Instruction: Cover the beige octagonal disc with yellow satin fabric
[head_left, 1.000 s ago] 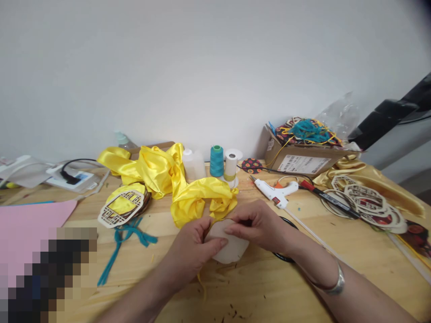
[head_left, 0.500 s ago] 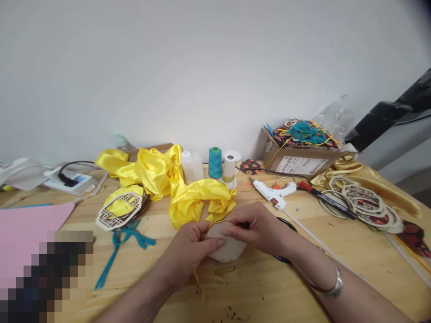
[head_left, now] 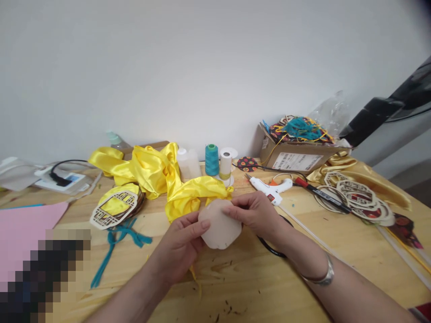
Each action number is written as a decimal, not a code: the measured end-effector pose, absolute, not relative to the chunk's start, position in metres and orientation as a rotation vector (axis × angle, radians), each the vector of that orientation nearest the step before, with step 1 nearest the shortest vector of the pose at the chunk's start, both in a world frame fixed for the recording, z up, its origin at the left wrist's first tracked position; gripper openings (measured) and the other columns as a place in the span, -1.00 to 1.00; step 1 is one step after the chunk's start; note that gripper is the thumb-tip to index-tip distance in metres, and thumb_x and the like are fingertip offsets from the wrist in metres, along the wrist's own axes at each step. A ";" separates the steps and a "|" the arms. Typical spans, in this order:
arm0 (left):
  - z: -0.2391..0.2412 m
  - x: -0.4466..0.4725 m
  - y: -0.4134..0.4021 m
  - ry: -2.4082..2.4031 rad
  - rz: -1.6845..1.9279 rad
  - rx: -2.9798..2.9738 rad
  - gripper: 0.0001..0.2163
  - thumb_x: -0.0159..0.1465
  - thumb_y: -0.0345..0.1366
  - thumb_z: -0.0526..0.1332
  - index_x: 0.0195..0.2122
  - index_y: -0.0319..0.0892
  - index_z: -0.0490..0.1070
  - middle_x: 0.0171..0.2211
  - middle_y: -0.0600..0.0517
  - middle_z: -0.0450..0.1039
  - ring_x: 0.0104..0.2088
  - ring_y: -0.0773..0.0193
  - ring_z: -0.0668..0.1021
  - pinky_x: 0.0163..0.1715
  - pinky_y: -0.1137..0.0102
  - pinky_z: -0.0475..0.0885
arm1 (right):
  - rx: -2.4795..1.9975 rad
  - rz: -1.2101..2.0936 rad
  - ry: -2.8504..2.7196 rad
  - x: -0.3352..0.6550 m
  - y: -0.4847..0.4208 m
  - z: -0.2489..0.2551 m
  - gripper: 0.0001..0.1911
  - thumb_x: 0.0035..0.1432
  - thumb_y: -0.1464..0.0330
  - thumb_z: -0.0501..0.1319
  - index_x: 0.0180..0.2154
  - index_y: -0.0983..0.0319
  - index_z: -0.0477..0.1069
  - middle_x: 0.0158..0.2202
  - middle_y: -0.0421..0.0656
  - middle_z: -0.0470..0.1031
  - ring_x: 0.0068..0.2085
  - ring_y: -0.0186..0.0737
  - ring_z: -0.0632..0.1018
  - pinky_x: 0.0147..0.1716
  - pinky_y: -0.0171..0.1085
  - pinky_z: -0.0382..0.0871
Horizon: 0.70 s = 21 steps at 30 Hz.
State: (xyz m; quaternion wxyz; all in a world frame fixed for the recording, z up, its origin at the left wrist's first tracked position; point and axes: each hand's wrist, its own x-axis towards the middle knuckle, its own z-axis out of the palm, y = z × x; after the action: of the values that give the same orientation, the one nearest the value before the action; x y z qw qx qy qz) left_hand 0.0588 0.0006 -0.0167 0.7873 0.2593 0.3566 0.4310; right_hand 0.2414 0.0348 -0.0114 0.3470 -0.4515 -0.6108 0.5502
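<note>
Head view has the left hand (head_left: 183, 240) and right hand (head_left: 257, 213) with fingers clamped on a pale, flat piece (head_left: 222, 229), thumbs on its face, held over the bench (head_left: 269, 287) well apart from its back edge. Yellow satin (head_left: 191, 190) lies just beyond; a teal spool (head_left: 212, 160) stands upright near that back edge, left of a white glue gun (head_left: 269, 188).

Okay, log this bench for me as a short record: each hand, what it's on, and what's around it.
Left hand: grips the pale panel by its left edge, thumb on top
Right hand: pinches the panel's upper right edge
Right wrist: silver bracelet
Beyond the hands: crumpled yellow cloth
Beyond right hand: white glue gun, lying on its side
Toward the wall: teal thread spool, upright; cardboard box, filled
Surface: wooden table
</note>
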 end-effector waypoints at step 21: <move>-0.017 0.073 -0.006 0.788 1.083 0.415 -0.62 -0.04 -0.55 0.35 -0.14 -0.33 0.50 -0.31 -0.13 0.60 -0.28 0.13 0.60 -0.26 0.37 0.48 | -1.155 1.424 -1.485 0.221 0.029 -0.027 -0.62 0.00 0.15 0.24 -0.58 0.36 0.43 -0.62 -0.26 0.11 -0.55 -0.41 0.14 -0.60 -0.38 -0.02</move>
State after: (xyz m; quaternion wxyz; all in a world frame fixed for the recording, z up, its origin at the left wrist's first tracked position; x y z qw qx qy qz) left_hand 0.0731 -0.0061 -0.0172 0.7642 0.1907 0.3627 0.4980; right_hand 0.2212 0.0288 -0.0268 0.3814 -0.4525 -0.5819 0.5579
